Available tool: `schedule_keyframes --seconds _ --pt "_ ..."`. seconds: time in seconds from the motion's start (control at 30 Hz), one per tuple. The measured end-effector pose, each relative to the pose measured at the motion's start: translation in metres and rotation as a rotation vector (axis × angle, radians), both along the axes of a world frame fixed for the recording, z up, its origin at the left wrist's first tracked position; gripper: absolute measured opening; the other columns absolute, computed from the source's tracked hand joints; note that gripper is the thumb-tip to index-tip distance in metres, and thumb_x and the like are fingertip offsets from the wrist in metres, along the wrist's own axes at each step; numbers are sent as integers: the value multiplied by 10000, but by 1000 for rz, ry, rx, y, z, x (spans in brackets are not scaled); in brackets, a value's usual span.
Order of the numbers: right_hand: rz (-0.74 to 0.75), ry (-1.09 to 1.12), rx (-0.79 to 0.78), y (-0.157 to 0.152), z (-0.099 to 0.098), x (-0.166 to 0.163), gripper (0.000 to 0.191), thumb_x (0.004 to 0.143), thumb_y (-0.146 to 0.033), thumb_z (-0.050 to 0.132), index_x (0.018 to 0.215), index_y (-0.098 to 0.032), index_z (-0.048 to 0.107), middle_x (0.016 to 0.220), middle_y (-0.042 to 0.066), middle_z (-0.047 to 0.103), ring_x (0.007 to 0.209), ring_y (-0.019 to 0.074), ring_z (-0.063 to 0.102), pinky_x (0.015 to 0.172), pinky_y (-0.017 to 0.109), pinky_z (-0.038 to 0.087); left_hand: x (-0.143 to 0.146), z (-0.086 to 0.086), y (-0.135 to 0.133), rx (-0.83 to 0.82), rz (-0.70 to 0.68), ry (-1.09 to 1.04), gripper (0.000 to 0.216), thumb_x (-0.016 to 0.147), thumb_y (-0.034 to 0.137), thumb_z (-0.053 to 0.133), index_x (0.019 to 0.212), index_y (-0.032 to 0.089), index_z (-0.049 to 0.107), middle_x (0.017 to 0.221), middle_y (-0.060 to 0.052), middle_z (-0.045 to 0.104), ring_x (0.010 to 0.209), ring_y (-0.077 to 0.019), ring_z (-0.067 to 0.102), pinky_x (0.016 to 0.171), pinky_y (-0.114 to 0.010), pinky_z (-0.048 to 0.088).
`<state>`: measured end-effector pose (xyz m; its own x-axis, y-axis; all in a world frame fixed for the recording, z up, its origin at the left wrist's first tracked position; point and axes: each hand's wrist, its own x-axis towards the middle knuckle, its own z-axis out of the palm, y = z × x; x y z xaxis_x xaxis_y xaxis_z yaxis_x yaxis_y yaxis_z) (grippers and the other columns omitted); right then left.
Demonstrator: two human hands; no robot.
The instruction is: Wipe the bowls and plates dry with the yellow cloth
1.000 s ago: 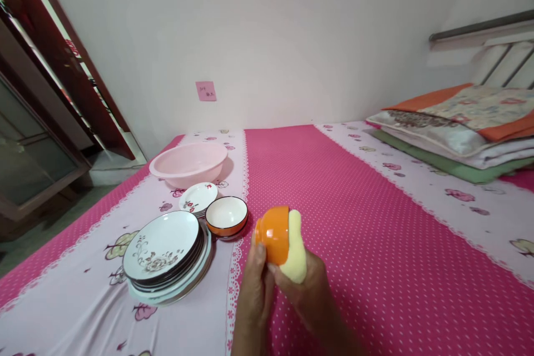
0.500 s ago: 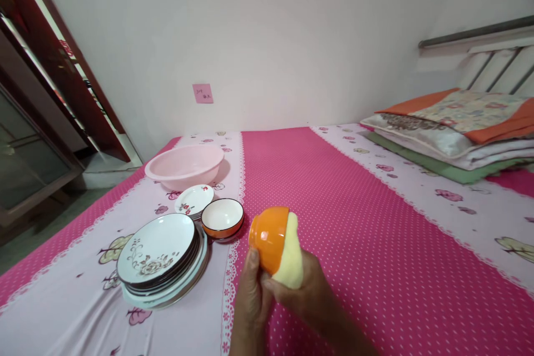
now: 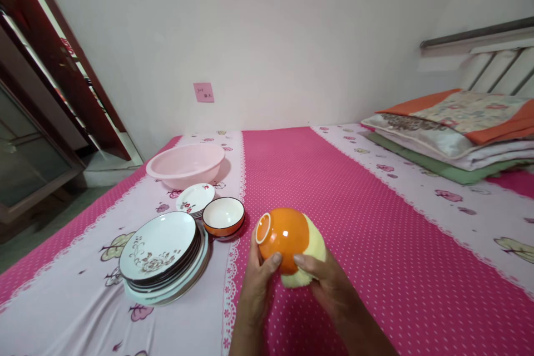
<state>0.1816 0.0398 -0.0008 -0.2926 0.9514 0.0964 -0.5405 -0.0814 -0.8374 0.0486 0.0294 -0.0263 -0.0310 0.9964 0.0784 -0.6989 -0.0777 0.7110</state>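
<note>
An orange bowl is held on its side above the pink bedspread, its base ring facing left. My left hand grips the bowl from below, thumb on its outer wall. My right hand presses a pale yellow cloth against the bowl's right side, fingers curled round it. To the left lie a small orange-rimmed white bowl, a stack of flowered plates, and a pile of small saucers.
A pink plastic basin stands at the far left of the bed. Folded blankets and a pillow are piled at the right by the headboard. A dark wooden cabinet stands beyond the bed's left edge.
The orange bowl has been turned in my hands, so more of its rounded outside faces me. The yellow cloth has slid round to its lower right side.
</note>
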Motion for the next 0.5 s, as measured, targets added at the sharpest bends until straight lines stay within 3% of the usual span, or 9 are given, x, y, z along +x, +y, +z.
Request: schedule_keyframes --seconds 0.13,0.27,0.37,0.5 --pt "27 -295 114 -7 -2 -7 476 745 -316 826 1187 -184 708 986 87 780 819 236 733 772 351 615 1 -6 2 -57 13 -118 687 780 486 866 1378 211 668 1393 -150 699 1440 -376 513 1230 -502 374" --pt "-161 -602 321 -8 -14 -20 499 731 -222 781 1219 -174 691 1077 124 775 884 265 732 781 352 628 1 -7 5 -215 37 -216 579 778 578 846 1185 171 776 1297 -149 754 1407 -367 552 1234 -489 387" --pt "-198 -545 280 -5 -19 -22 475 726 -238 790 1187 -167 701 990 104 782 855 268 731 742 335 628 1 -4 5 -215 -18 -188 558 830 540 821 1235 162 753 1355 -155 724 1417 -344 546 1235 -467 389" --pt "-73 -271 61 0 -15 -10 447 731 -336 848 1122 -157 725 851 60 762 702 207 693 632 289 589 -1 -2 2 -110 -39 -105 657 863 430 823 1447 216 612 1456 -150 656 1441 -330 521 1235 -463 377"
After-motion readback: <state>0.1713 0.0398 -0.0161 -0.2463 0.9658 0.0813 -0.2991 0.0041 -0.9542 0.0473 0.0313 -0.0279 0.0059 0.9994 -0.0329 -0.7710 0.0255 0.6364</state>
